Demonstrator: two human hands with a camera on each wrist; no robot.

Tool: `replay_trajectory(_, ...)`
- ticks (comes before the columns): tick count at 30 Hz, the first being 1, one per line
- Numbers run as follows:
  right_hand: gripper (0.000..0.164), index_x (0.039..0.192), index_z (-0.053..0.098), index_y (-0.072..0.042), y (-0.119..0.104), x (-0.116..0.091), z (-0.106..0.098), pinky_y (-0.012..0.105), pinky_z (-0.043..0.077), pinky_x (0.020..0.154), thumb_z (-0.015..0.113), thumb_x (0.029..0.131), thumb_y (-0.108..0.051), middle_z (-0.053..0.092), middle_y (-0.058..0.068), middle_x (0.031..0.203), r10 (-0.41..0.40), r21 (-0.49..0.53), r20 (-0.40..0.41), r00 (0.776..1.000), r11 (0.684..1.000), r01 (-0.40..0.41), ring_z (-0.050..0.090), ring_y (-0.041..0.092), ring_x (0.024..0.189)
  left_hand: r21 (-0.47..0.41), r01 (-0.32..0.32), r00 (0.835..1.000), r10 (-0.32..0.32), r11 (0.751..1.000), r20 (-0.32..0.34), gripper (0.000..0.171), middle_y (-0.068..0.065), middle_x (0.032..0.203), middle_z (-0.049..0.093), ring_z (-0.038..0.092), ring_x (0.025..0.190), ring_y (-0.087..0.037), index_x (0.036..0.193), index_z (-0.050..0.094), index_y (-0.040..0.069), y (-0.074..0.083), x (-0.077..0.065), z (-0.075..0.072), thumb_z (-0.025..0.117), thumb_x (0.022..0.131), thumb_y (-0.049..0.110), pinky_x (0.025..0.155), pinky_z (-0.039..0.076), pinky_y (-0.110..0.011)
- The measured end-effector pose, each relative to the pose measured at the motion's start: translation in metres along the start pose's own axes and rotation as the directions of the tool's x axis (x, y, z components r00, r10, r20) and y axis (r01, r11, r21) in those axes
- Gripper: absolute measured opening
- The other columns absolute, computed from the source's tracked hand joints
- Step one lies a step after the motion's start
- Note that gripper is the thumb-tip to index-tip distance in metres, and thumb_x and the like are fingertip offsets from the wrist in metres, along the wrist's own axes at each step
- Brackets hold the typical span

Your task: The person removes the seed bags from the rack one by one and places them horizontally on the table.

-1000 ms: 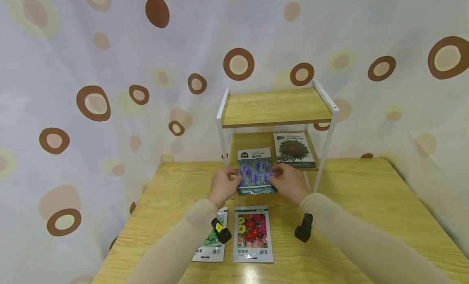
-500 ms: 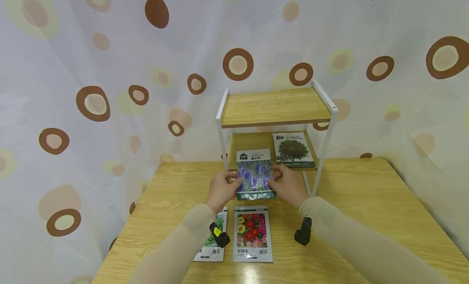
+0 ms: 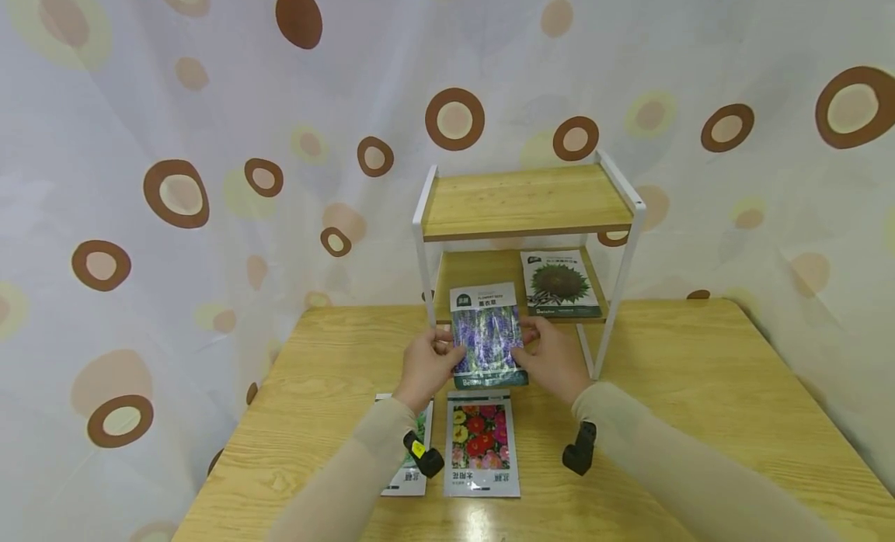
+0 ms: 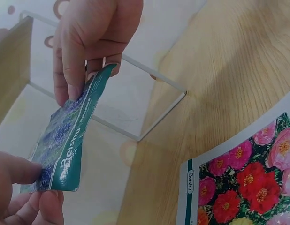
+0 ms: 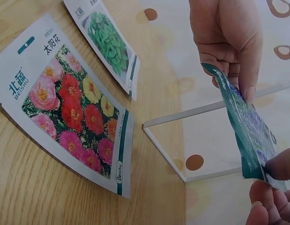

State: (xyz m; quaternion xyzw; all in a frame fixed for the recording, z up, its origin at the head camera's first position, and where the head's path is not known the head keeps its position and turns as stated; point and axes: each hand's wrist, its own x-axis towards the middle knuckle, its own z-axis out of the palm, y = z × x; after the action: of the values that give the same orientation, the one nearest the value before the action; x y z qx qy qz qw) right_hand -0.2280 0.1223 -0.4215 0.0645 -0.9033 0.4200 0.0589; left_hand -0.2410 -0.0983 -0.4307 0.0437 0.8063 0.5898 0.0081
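A lavender seed packet (image 3: 486, 336) is held up in front of the small rack's lower shelf, its purple-flower picture facing me. My left hand (image 3: 425, 365) pinches its left edge, thumb on the front and fingers behind. On the opposite edge, my right hand (image 3: 557, 361) pinches it the same way. Both wrist views show the packet slightly bowed between the hands, its green Beishu band along the lower edge. Below it on the table lies a packet with red, yellow and pink flowers (image 3: 481, 445). To that one's left is a green-leaf packet (image 5: 107, 42), partly covered by my left arm in the head view.
A two-tier rack (image 3: 527, 203) with wooden shelves and white metal frame stands at the back of the wooden table (image 3: 699, 418). On its lower shelf, at the right, lies a sunflower packet (image 3: 559, 284). A patterned curtain (image 3: 315, 76) hangs behind.
Both hands have brought the lavender packet slightly down and toward me, away from the lower shelf. Their grip on its edges stays the same. The other packets have not moved.
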Motion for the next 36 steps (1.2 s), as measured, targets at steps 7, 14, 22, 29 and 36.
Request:
replay_trajectory(7,0.054,0.138,0.044,-0.006,0.001,-0.004,0.001,0.032,0.044,0.053,0.067,0.090,-0.018,0.054,0.005,0.095,-0.022,0.039,0.021,1.000,0.999,0.021,0.057,0.016,0.070,-0.011,-0.059,0.998,0.059,0.998,0.010,0.036,-0.007,0.088,0.058,0.059,0.063,-0.017,0.122,0.057,0.005,-0.005,-0.007,0.000,0.070,0.089,0.015,0.062,0.056,-0.043)
replay_trajectory(14,0.053,0.137,0.043,-0.006,0.002,-0.009,-0.001,0.032,0.044,0.052,0.067,0.090,-0.015,0.053,0.007,0.096,-0.037,0.080,0.031,0.999,0.996,0.034,0.054,0.017,0.067,-0.028,-0.108,0.994,0.108,0.994,0.022,0.035,-0.008,0.091,0.058,0.060,0.064,-0.015,0.121,0.056,0.005,-0.008,-0.013,0.001,0.069,0.090,0.015,0.059,0.055,-0.040)
replay_trajectory(22,0.053,0.136,0.046,-0.006,0.008,-0.016,-0.005,0.030,0.047,0.056,0.069,0.089,-0.013,0.055,0.007,0.098,-0.064,0.052,0.016,0.998,0.997,0.063,0.056,0.015,0.069,-0.051,-0.117,0.993,0.119,0.992,0.026,0.030,-0.007,0.088,0.059,0.059,0.066,-0.014,0.115,0.057,0.004,-0.006,-0.020,0.005,0.070,0.089,0.012,0.061,0.056,-0.042)
replay_trajectory(29,0.057,0.139,0.046,-0.007,0.011,-0.028,-0.014,0.028,0.045,0.056,0.070,0.088,-0.012,0.056,0.006,0.095,-0.095,0.076,0.016,0.995,0.993,0.093,0.054,0.019,0.070,-0.029,-0.127,0.991,0.128,0.991,0.037,0.030,-0.004,0.086,0.062,0.061,0.065,-0.015,0.114,0.059,0.005,-0.003,-0.028,0.010,0.071,0.088,0.013,0.058,0.055,-0.033)
replay_trajectory(36,0.060,0.140,0.043,-0.005,0.018,-0.044,-0.025,0.027,0.047,0.057,0.071,0.088,-0.012,0.055,0.006,0.091,-0.114,0.082,0.036,0.993,0.990,0.111,0.058,0.017,0.071,-0.036,-0.155,0.985,0.158,0.987,0.073,0.028,-0.003,0.086,0.063,0.061,0.066,-0.018,0.113,0.060,0.007,-0.004,-0.036,0.020,0.072,0.088,0.015,0.056,0.053,-0.030)
